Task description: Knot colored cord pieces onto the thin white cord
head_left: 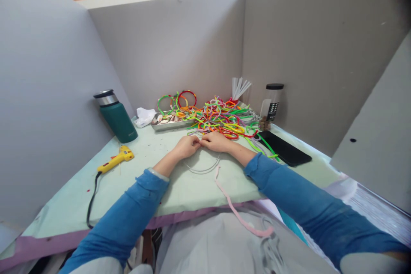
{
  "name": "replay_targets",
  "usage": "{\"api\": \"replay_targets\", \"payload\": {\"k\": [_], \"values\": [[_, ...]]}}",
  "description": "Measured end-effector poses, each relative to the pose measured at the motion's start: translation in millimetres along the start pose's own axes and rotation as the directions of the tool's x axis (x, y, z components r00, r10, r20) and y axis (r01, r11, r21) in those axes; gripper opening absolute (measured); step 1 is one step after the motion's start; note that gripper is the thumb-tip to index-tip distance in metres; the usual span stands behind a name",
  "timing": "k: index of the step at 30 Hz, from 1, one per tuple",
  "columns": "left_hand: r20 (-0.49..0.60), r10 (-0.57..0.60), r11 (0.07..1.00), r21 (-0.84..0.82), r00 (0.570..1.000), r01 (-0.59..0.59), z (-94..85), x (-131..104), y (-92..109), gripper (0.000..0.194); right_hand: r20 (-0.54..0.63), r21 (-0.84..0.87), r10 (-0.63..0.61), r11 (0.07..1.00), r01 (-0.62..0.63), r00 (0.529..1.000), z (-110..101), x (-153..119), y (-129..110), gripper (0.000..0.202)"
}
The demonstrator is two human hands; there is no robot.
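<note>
My left hand (187,147) and my right hand (214,141) meet over the middle of the table, fingertips nearly touching. Both are closed in a pinch on a thin grey wire hoop (201,172), whose near curve shows below them. Its far part is hidden by my fingers. A fuzzy pink strip (231,208) runs from beside the hoop, over the table's front edge and onto my lap. Just beyond my hands lies a tangled heap of colourful fuzzy strips (221,113).
A yellow glue gun (116,159) with a black cord and a green bottle (118,120) are at left. Behind stand a metal tray (173,125) of shells, wrapped rings (187,99) and white sticks (239,88). At right are a clear jar (270,107) and a black phone (285,149). Grey partitions enclose the table.
</note>
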State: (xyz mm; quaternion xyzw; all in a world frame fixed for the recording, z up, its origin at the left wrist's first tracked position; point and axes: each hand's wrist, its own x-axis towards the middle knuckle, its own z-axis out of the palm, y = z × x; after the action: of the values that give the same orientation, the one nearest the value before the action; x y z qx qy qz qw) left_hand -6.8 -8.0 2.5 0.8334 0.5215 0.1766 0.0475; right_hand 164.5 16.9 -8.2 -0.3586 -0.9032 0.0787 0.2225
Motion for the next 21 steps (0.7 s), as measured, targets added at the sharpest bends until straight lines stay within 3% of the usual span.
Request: {"api": "replay_targets", "payload": {"k": [21], "values": [[0.014,0.016,0.998,0.053,1.0,-0.017,-2.3,-2.0,3.3,0.026,-0.001,-0.029,0.01,1.0,-0.01,1.0,0.5,0.1,-0.7,0.03]]}}
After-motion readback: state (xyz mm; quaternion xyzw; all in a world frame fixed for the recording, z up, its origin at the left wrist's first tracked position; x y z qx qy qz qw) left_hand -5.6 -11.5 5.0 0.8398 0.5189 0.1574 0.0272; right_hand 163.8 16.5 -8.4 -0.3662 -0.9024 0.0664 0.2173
